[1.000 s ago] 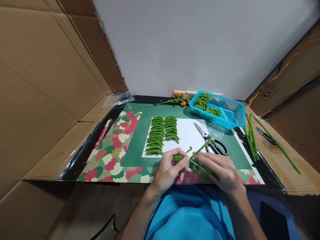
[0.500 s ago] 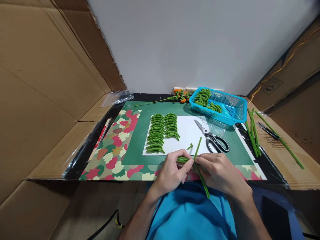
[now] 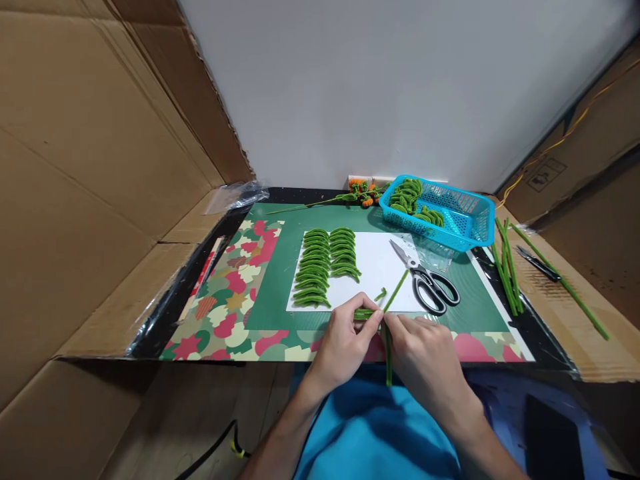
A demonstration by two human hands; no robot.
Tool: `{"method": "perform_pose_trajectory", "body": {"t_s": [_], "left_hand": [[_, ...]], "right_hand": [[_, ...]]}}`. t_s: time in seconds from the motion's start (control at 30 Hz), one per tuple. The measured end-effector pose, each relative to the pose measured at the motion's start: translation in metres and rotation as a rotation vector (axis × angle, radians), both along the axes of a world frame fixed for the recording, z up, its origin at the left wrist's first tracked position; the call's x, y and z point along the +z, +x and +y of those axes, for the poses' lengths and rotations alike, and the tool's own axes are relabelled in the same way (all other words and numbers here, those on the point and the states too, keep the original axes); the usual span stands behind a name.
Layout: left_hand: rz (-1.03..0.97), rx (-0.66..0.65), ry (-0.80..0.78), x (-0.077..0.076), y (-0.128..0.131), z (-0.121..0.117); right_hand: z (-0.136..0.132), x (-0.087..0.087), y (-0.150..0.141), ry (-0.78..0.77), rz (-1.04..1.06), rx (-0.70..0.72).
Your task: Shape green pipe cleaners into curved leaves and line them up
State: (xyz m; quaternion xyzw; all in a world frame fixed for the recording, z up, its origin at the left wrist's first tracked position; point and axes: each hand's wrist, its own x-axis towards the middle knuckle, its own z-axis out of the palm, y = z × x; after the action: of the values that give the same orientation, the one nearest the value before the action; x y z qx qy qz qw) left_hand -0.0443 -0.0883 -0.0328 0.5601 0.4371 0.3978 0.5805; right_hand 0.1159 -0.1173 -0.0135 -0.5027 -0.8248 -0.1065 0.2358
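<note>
My left hand [image 3: 346,341] pinches a folded green pipe cleaner piece [image 3: 363,314] over the front edge of the table. Closed at the same spot, my right hand [image 3: 425,347] grips a green pipe cleaner [image 3: 397,289] that crosses the folded piece. One end of it points up to the right; the other hangs below the hands. Fingers hide the join. Just beyond lies a short green scrap [image 3: 381,293] on the white paper [image 3: 375,250]. Two columns of curved green pipe cleaner leaves [image 3: 313,267] rest on the paper's left. Scissors [image 3: 425,277] lie to the right.
A blue basket [image 3: 483,223] with green leaves stands at the back right, beside orange flowers [image 3: 367,193]. Loose green pipe cleaners [image 3: 507,273] and pliers-like cutters [image 3: 537,262] lie at the right. Cardboard walls [image 3: 100,167] flank the table.
My right hand has turned and moved slightly left, closer to my left fingertips. The crossing pipe cleaner has swung: its top leans further right, its lower end hangs nearly straight down.
</note>
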Motion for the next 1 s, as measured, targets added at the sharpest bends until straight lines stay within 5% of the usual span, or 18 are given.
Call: {"method": "perform_pose_trajectory", "body": {"t_s": [0.23, 0.53, 1.0], "left_hand": [[-0.156, 0.002, -0.111, 0.005, -0.001, 0.005], [-0.211, -0.082, -0.141, 0.006, -0.003, 0.004], [-0.192, -0.104, -0.056, 0.014, -0.008, -0.001]], "right_hand": [[0.012, -0.002, 0.022, 0.048, 0.357, 0.174], [0.025, 0.006, 0.045, 0.086, 0.242, 0.455], [0.029, -0.001, 0.044, 0.197, 0.206, 0.534]]}}
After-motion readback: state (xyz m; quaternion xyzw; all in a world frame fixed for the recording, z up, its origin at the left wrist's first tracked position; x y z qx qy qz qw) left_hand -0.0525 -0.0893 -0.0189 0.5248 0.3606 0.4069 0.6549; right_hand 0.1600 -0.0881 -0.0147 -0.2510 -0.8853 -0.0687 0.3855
